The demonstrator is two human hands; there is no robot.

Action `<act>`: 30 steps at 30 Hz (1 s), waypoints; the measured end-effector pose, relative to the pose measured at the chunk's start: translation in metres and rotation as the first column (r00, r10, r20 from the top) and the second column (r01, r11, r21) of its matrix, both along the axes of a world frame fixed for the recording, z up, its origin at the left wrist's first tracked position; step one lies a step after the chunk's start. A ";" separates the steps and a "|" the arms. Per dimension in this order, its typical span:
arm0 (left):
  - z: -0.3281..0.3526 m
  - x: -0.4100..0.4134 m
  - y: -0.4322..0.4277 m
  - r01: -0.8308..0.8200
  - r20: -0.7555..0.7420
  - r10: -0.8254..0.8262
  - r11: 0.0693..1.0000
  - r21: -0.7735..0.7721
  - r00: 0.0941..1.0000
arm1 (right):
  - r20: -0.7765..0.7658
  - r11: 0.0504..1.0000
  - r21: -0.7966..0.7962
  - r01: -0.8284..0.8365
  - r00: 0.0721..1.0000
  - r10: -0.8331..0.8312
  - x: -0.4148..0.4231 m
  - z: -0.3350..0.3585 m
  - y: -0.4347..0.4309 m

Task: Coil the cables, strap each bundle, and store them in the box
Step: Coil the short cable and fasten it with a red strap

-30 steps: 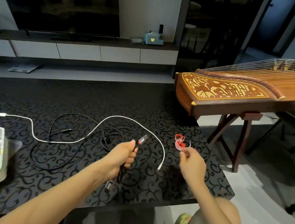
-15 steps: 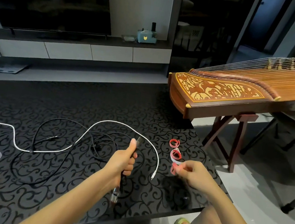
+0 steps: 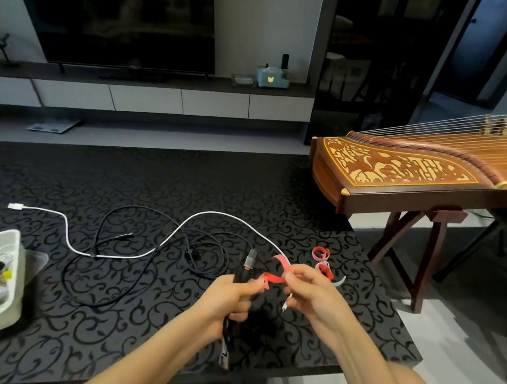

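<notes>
Glossy patterned table point(image 3: 150, 177), lacquered wooden zither point(image 3: 409, 184) (pale inlaid panel), smooth white plastic box point(image 3: 18, 272).

Red strap point(image 3: 272, 277); white cable point(image 3: 126, 256); black scroll-patterned table point(image 3: 149, 183); white box point(image 3: 13, 281).

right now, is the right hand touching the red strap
Touching. The head view shows the right hand pinching the red strap between its fingers.

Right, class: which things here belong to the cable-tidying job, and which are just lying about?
Job: coiled black cable, in the left hand; red strap, in the right hand; white cable; loose black cables; spare straps; box.
Lying about: television; zither; blue container; figurine.
</notes>
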State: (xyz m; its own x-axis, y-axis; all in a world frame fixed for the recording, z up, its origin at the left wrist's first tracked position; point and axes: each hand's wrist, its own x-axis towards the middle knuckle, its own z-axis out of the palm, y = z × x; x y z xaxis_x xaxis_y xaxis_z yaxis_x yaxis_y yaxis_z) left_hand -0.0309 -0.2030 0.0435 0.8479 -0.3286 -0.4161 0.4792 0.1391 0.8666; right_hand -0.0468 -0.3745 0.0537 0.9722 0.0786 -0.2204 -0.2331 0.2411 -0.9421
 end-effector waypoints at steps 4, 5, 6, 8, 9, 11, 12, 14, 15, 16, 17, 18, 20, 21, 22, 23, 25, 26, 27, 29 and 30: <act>0.015 -0.009 0.016 0.116 -0.021 -0.118 0.990 -0.085 0.993 | 0.099 0.918 0.380 0.114 0.982 -0.163 0.000 0.012 0.013; 0.020 -0.011 0.019 0.145 -0.028 -0.149 0.982 -0.119 0.988 | 0.129 0.877 0.475 0.078 0.979 -0.158 0.000 0.016 0.021; 0.025 -0.014 0.019 0.169 -0.034 -0.176 0.974 -0.148 0.984 | 0.144 0.829 0.557 0.053 0.977 -0.159 0.000 0.018 0.027; 0.035 -0.020 0.021 0.201 -0.004 -0.204 0.968 -0.153 0.979 | 0.116 0.740 0.670 0.060 0.976 -0.185 0.000 0.024 0.042; 0.038 -0.023 0.021 0.215 0.041 -0.211 0.971 -0.103 0.977 | 0.094 0.718 0.691 0.084 0.974 -0.204 -0.001 0.028 0.048; 0.042 -0.030 0.024 0.198 0.167 -0.211 0.976 0.090 0.963 | 0.086 0.757 0.634 0.155 0.960 -0.268 -0.003 0.039 0.054; 0.042 -0.031 0.029 0.148 0.221 -0.189 0.971 0.187 0.957 | 0.119 0.802 0.565 0.194 0.943 -0.312 -0.005 0.044 0.055; 0.041 -0.030 0.039 0.034 0.283 -0.117 0.958 0.284 0.952 | 0.216 0.883 0.384 0.270 0.903 -0.370 -0.011 0.053 0.053; 0.040 -0.029 0.045 0.002 0.296 -0.091 0.958 0.288 0.951 | 0.264 0.917 0.276 0.286 0.895 -0.359 -0.016 0.056 0.054; 0.040 -0.027 0.049 -0.013 0.299 -0.074 0.961 0.277 0.951 | 0.300 0.947 0.157 0.279 0.900 -0.315 -0.021 0.059 0.058; 0.040 -0.026 0.051 -0.015 0.298 -0.064 0.966 0.257 0.952 | 0.329 0.969 0.032 0.247 0.912 -0.243 -0.026 0.060 0.064; 0.041 -0.027 0.051 -0.001 0.295 -0.066 0.975 0.222 0.953 | 0.339 0.976 -0.077 0.205 0.926 -0.167 -0.031 0.059 0.072; 0.045 -0.031 0.047 0.057 0.320 -0.107 0.985 0.162 0.941 | 0.334 0.968 -0.193 0.159 0.938 -0.087 -0.038 0.053 0.086; 0.045 -0.033 0.045 0.080 0.353 -0.140 0.980 0.180 0.925 | 0.328 0.963 -0.215 0.164 0.941 -0.087 -0.038 0.048 0.089; 0.045 -0.034 0.043 0.083 0.377 -0.169 0.968 0.236 0.911 | 0.321 0.959 -0.220 0.177 0.942 -0.100 -0.040 0.046 0.091; 0.045 -0.036 0.043 0.065 0.381 -0.181 0.952 0.298 0.906 | 0.316 0.956 -0.225 0.189 0.942 -0.111 -0.041 0.043 0.093; 0.041 -0.039 0.044 -0.010 0.427 -0.178 0.915 0.403 0.887 | 0.311 0.952 -0.228 0.203 0.942 -0.126 -0.045 0.039 0.098; 0.039 -0.039 0.045 -0.060 0.479 -0.184 0.891 0.449 0.858 | 0.315 0.951 -0.228 0.208 0.940 -0.130 -0.047 0.038 0.101; 0.037 -0.041 0.046 -0.099 0.537 -0.193 0.879 0.467 0.821 | 0.323 0.949 -0.233 0.214 0.937 -0.132 -0.049 0.036 0.103; 0.033 -0.041 0.048 -0.126 0.590 -0.198 0.879 0.461 0.782 | 0.341 0.943 -0.252 0.220 0.932 -0.126 -0.052 0.035 0.106; 0.032 -0.040 0.048 -0.142 0.599 -0.176 0.884 0.445 0.781 | 0.356 0.942 -0.259 0.212 0.928 -0.111 -0.055 0.035 0.106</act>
State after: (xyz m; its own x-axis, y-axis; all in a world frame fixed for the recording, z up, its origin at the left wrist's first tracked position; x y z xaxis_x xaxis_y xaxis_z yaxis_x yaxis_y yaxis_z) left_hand -0.0709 -0.1545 0.0757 0.9619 -0.2599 0.0851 -0.1728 -0.3363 0.9258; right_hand -0.1014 -0.2684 0.0889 0.9864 -0.1031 0.1280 0.1240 -0.0447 -0.9913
